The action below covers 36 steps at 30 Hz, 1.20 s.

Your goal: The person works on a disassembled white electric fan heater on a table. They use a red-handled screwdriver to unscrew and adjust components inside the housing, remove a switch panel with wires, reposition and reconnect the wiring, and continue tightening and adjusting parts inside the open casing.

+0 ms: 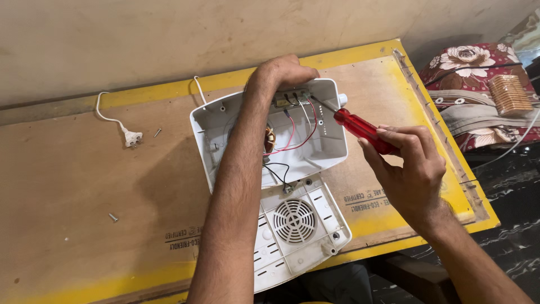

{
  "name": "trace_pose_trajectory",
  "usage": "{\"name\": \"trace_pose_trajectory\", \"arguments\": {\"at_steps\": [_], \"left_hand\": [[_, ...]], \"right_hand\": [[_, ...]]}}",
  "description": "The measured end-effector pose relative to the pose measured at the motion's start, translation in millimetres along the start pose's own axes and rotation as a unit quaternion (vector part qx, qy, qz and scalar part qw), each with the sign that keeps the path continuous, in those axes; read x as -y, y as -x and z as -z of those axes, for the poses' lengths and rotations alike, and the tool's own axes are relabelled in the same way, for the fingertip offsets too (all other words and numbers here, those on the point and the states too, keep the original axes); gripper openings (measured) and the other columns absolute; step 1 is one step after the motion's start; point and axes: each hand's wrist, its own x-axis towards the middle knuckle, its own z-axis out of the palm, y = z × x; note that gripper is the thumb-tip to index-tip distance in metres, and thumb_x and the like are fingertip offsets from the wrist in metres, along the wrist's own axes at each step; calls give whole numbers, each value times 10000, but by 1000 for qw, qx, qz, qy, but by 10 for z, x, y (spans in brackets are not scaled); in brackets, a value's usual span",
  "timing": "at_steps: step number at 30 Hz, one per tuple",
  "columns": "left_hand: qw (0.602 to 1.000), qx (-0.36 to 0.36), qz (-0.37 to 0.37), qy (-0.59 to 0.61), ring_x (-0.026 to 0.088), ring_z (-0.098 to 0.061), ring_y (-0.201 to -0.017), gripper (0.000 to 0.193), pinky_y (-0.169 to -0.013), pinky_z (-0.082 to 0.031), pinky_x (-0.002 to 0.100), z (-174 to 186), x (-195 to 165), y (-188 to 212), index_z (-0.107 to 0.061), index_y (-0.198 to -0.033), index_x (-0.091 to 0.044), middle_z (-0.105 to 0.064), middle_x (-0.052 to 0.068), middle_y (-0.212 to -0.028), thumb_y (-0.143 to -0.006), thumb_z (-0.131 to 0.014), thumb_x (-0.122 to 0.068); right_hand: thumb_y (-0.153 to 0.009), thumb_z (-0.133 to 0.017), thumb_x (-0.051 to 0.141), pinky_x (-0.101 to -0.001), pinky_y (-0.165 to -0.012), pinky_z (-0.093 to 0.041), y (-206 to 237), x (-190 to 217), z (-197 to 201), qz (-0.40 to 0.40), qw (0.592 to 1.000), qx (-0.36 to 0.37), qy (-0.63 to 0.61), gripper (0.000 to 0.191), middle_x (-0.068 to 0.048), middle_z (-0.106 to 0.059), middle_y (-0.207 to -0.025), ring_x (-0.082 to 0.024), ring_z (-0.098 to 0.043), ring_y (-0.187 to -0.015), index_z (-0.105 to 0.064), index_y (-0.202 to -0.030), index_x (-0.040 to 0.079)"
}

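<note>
Nearest us lies the vented white cover, just below the open white casing on the plywood table; our left hand grips the casing's far wall. Our right hand clamps a red-handled screwdriver, its tip inside the casing by the wired terminal block; a white plug lies well apart.
</note>
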Motion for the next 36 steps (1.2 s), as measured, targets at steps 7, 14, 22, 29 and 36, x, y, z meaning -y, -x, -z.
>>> {"name": "trace_pose_trajectory", "arguments": {"at_steps": [7, 14, 22, 29, 36], "left_hand": [[1000, 1, -2, 0, 327, -624, -1262, 747, -1077, -481, 453, -22, 12, -60, -677, -1306, -41, -649, 177, -1372, -778, -647, -568], [1000, 0, -11, -1, 323, -645, -1234, 720, -1058, -494, 440, -38, 47, -87, -698, -1273, -35, -673, 181, -1335, -770, -630, -546], [1000, -15, -16, -14, 327, -647, -1226, 691, -1053, -497, 433, -57, 80, -99, -689, -1279, -34, -669, 190, -1335, -776, -596, -499], [1000, -16, -10, 0, 332, -646, -1209, 696, -1036, -501, 445, -37, 73, -68, -687, -1270, -36, -669, 185, -1320, -784, -612, -529], [1000, 3, -9, 11, 331, -682, -1175, 664, -1027, -515, 454, -49, 99, -76, -726, -1233, -49, -707, 172, -1282, -779, -601, -518]], "right_hand": [[-958, -870, 69, -320, -800, -651, -48, 77, 5, 4, 1000, -2, 29, 330, -152, -656, -1117, -247, -735, -989, -621, -1159, -13], [-939, -864, 88, -342, -765, -633, -164, 151, -19, 98, 993, 11, 61, 393, -185, -738, -1121, -246, -751, -952, -658, -1249, -37], [-928, -771, 22, -412, -775, -593, -262, 202, -11, 156, 978, 92, 100, 346, -188, -707, -1168, -286, -686, -898, -634, -1235, -60], [-971, -658, 91, -424, -755, -598, -293, 237, -88, 81, 981, 145, 100, 475, -214, -656, -1091, -315, -684, -879, -531, -1389, -97], [-1094, -532, 400, -452, -452, -548, -471, 215, -25, -184, 900, 318, 232, 479, -196, -684, -784, -332, -679, -541, -593, -1306, -25]]}}
